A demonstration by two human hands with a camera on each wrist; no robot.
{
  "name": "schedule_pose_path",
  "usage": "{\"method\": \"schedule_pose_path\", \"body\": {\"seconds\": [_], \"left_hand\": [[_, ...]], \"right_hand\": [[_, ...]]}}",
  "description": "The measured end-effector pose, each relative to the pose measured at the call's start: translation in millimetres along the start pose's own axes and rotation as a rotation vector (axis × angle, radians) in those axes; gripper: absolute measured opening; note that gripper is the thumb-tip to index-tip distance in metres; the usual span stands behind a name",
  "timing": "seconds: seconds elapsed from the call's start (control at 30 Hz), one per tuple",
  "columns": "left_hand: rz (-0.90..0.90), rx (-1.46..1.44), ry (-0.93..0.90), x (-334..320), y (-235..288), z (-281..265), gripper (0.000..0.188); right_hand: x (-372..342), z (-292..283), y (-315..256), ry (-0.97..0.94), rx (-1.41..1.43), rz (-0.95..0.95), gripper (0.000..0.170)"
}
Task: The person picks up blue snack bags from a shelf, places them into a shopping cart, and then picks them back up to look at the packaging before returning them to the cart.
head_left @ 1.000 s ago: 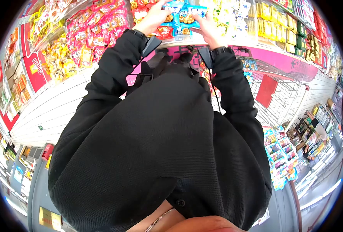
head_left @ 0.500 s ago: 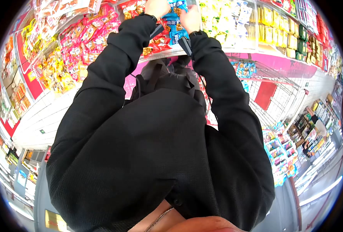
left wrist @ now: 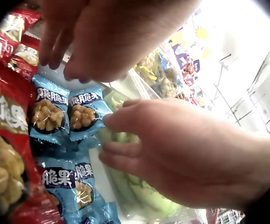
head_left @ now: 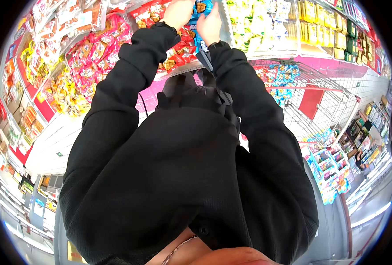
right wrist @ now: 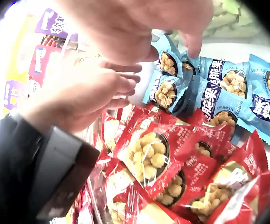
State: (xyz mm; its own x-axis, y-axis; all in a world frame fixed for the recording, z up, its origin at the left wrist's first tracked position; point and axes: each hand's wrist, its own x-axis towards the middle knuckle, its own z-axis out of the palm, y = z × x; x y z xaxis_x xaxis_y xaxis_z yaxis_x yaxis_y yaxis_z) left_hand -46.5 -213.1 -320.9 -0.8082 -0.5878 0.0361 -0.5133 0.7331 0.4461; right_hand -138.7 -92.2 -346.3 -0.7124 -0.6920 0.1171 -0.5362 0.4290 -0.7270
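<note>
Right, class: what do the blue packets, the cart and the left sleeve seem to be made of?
Blue packets: glossy plastic film, perhaps foil-lined, with crimped edges.
Cart: probably metal wire, from its thin open grid.
Left sleeve: matt black fabric, softly folded; knit or woven is unclear.

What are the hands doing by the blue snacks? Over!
Left hand open, looks empty. Right hand open, fingertips at the blue packets. Red packets crowd close beside them. Over.

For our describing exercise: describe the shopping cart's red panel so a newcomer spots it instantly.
Find the wire shopping cart beside the person's right sleeve. Its panel is the flat, solid red rectangle, unlike the cart's thin red bars.
</note>
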Motion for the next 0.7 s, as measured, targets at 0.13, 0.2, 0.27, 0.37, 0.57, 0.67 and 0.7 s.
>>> {"method": "schedule_pose_path", "body": {"seconds": [0.13,0.2,0.27,0.37,0.57,0.67,0.7], "left_hand": [[0.014,-0.01,-0.14,-3,20,-17,0.014],[-0.045,0.301,-0.47,6,26,-17,0.024],[0.001,0.262,-0.336,-3,20,-12,0.017],[0.029,0.332,-0.441,-2,21,-20,0.026],[-0.034,0.165,-0.347,4,18,-29,0.033],[0.051,-0.032,-0.238,10,48,-66,0.033],[0.025,-0.121,-0.196,11,67,-75,0.032]], "right_hand": [[-3,-44,-46,-0.263,-0.264,-0.17,0.065],[0,-39,-39,-0.368,-0.437,-0.216,0.063],[3,-28,-23,-0.385,-0.44,-0.183,0.054],[12,-21,-11,-0.437,-0.388,-0.17,0.046],[1,-28,11,-0.165,-0.08,-0.351,0.032],[-22,-103,1,-0.186,0.231,-0.281,0.028],[-36,-130,2,-0.186,0.283,-0.236,0.026]]}}
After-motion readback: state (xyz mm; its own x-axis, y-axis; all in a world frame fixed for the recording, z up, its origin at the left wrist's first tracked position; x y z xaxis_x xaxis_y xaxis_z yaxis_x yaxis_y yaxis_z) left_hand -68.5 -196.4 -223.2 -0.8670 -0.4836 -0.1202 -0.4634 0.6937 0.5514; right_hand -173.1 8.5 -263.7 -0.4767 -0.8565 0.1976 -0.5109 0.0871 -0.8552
